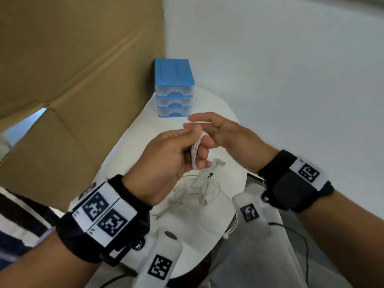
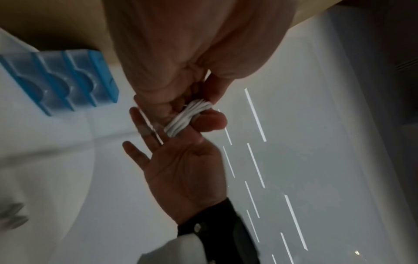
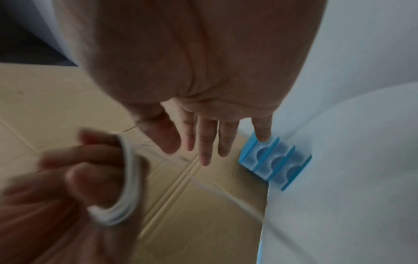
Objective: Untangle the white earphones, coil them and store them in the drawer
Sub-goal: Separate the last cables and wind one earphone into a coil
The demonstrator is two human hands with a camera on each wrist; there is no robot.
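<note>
My left hand (image 1: 182, 146) grips a coil of white earphone cable (image 1: 196, 154) wound round its fingers, also seen as a tight bundle (image 2: 187, 117) and a blurred loop (image 3: 131, 178). My right hand (image 1: 209, 126) is held flat beside it with straight fingers. One strand (image 1: 199, 122) lies across those fingers, and the thumb (image 2: 210, 121) touches the coil. More loose white cable with earbuds (image 1: 199, 192) lies tangled on the table below; whether it joins the coil I cannot tell. The blue three-drawer unit (image 1: 174, 88) stands behind the hands with all its drawers shut.
A round white table (image 1: 187, 235) carries everything. Brown cardboard (image 1: 72, 69) rises along its left side and a white wall is to the right. Two white marker-tagged devices (image 1: 160, 265) (image 1: 249, 210) hang below my wrists. A black cable (image 1: 301, 235) trails at the lower right.
</note>
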